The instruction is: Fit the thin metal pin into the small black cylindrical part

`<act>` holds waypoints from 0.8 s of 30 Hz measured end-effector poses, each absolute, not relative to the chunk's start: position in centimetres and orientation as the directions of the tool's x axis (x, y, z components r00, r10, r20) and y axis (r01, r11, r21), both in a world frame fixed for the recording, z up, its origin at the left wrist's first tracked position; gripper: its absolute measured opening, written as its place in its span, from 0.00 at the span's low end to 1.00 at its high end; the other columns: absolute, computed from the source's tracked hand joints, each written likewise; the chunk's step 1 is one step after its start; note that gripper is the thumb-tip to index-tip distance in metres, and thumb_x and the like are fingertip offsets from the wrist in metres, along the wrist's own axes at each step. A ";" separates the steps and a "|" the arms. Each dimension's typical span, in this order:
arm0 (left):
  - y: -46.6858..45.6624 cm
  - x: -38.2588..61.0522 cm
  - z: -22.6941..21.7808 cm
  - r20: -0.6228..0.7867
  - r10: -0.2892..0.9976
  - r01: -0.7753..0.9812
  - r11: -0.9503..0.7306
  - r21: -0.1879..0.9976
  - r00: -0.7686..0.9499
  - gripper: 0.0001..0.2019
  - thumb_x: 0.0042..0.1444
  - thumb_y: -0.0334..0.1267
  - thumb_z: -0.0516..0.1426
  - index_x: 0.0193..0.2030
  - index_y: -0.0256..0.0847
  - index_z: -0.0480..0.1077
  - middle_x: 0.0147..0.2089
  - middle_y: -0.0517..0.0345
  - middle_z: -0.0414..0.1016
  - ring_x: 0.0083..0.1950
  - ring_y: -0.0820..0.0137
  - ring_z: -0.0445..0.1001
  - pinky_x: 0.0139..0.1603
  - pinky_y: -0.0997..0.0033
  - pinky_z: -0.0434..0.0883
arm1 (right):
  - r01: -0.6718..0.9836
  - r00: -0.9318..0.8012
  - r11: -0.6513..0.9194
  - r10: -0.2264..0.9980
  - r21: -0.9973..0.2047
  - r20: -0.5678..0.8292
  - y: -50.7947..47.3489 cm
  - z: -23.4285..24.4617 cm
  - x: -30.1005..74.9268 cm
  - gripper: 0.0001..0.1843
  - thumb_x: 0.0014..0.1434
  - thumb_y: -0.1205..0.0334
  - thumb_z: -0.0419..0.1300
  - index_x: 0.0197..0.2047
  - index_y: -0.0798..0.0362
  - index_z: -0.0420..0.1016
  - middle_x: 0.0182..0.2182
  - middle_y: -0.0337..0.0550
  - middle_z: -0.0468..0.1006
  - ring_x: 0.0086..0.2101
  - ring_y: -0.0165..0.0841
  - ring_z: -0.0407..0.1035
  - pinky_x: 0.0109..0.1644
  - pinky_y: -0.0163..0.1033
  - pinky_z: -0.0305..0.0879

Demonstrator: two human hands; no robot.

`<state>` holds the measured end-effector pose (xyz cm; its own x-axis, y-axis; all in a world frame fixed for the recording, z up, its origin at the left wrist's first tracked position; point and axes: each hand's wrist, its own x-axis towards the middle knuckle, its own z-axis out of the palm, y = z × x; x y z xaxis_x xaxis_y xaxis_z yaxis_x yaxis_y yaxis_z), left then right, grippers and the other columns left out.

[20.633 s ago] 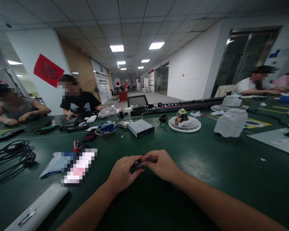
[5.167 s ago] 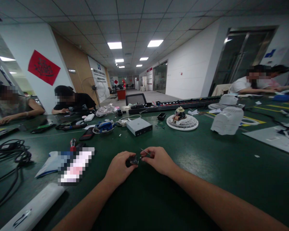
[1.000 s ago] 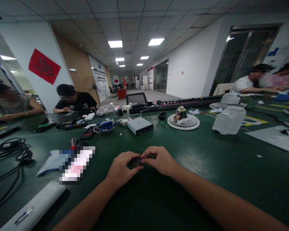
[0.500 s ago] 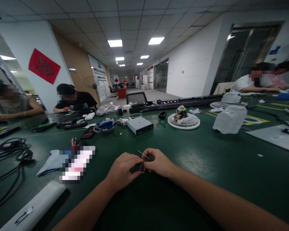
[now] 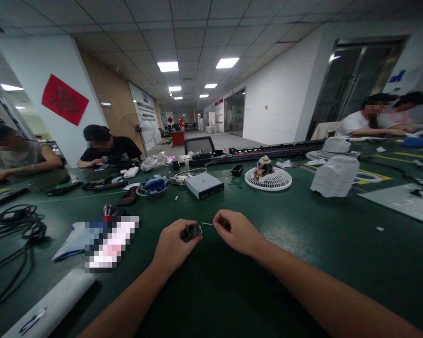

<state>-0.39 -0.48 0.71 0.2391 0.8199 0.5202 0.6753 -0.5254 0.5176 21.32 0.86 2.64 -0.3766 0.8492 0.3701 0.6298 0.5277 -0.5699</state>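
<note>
Black cylindrical part sits gripped in the left hand, its fingers closed around it over the green work mat. The right hand pinches a thin metal pin, whose tip points toward the cylinder, just apart from it. A grey optical drive lies at twelve o'clock, a white fan guard at one o'clock.

Our left forearm and right forearm are bare and smooth, narrowing at the wrists into our equally bare left hand and right hand.
</note>
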 end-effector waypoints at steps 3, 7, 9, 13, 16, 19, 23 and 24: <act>-0.5 -0.5 0.8 0.505 0.828 0.680 -0.517 0.519 0.243 0.14 0.49 0.35 0.65 0.45 0.44 0.75 0.41 0.58 0.78 0.40 0.66 0.77 0.43 0.64 0.74 | 0.638 -0.455 0.597 0.802 -0.486 0.388 0.8 2.8 21.5 0.05 0.59 0.64 0.57 0.36 0.53 0.74 0.32 0.40 0.75 0.31 0.30 0.67 0.34 0.35 0.60; -0.7 -0.4 0.9 0.472 0.807 0.669 -0.572 0.475 0.354 0.16 0.49 0.35 0.65 0.46 0.43 0.74 0.42 0.57 0.78 0.42 0.64 0.76 0.45 0.63 0.73 | 0.639 -0.538 0.659 0.751 -0.395 0.383 0.7 2.9 21.4 0.07 0.60 0.64 0.56 0.40 0.52 0.75 0.35 0.41 0.75 0.33 0.30 0.68 0.36 0.35 0.61; -0.8 -0.4 0.9 0.469 0.803 0.679 -0.576 0.455 0.367 0.16 0.49 0.34 0.65 0.46 0.43 0.74 0.43 0.56 0.78 0.43 0.64 0.76 0.45 0.62 0.73 | 0.681 -0.533 0.648 0.759 -0.341 0.374 0.5 3.0 21.3 0.07 0.60 0.64 0.57 0.39 0.52 0.76 0.35 0.42 0.75 0.33 0.31 0.68 0.36 0.36 0.60; -0.7 -0.5 0.8 0.488 0.793 0.689 -0.582 0.433 0.364 0.16 0.50 0.33 0.64 0.47 0.43 0.73 0.43 0.56 0.77 0.43 0.64 0.75 0.45 0.62 0.73 | 0.689 -0.537 0.639 0.767 -0.343 0.350 0.1 3.3 21.3 0.05 0.56 0.64 0.59 0.36 0.52 0.77 0.33 0.41 0.76 0.32 0.31 0.69 0.36 0.36 0.60; -0.7 -0.5 0.7 0.500 0.775 0.682 -0.605 0.411 0.386 0.15 0.50 0.32 0.63 0.47 0.43 0.74 0.43 0.56 0.77 0.43 0.64 0.75 0.45 0.62 0.72 | 0.673 -0.508 0.619 0.784 -0.404 0.356 -0.1 3.3 21.1 0.07 0.58 0.63 0.58 0.37 0.51 0.78 0.33 0.41 0.77 0.33 0.31 0.69 0.35 0.36 0.61; -0.7 -0.5 0.5 0.506 0.767 0.690 -0.611 0.389 0.394 0.16 0.50 0.32 0.63 0.48 0.44 0.74 0.44 0.56 0.76 0.43 0.64 0.75 0.46 0.63 0.73 | 0.730 -0.465 0.571 0.818 -0.375 0.339 0.0 3.1 21.0 0.07 0.57 0.63 0.58 0.36 0.51 0.79 0.33 0.42 0.77 0.32 0.33 0.69 0.35 0.37 0.60; -0.7 -0.5 0.5 0.490 0.768 0.694 -0.614 0.376 0.414 0.16 0.51 0.32 0.63 0.47 0.45 0.74 0.45 0.56 0.76 0.44 0.65 0.75 0.46 0.64 0.73 | 0.688 -0.509 0.588 0.808 -0.425 0.295 0.1 3.1 21.0 0.07 0.56 0.63 0.59 0.34 0.51 0.79 0.32 0.41 0.78 0.32 0.32 0.70 0.35 0.36 0.61; -0.7 -0.5 0.5 0.486 0.768 0.696 -0.614 0.373 0.417 0.15 0.51 0.33 0.63 0.48 0.45 0.74 0.45 0.56 0.76 0.44 0.65 0.75 0.46 0.64 0.73 | 0.693 -0.495 0.579 0.816 -0.430 0.299 0.1 3.1 21.0 0.07 0.57 0.62 0.59 0.35 0.51 0.79 0.33 0.41 0.78 0.32 0.32 0.70 0.35 0.36 0.61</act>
<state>-0.53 -0.67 0.47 0.4165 0.7682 0.4862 0.6959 -0.6136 0.3732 21.03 0.12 3.12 -0.4955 0.8157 0.2987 0.6933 0.5785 -0.4297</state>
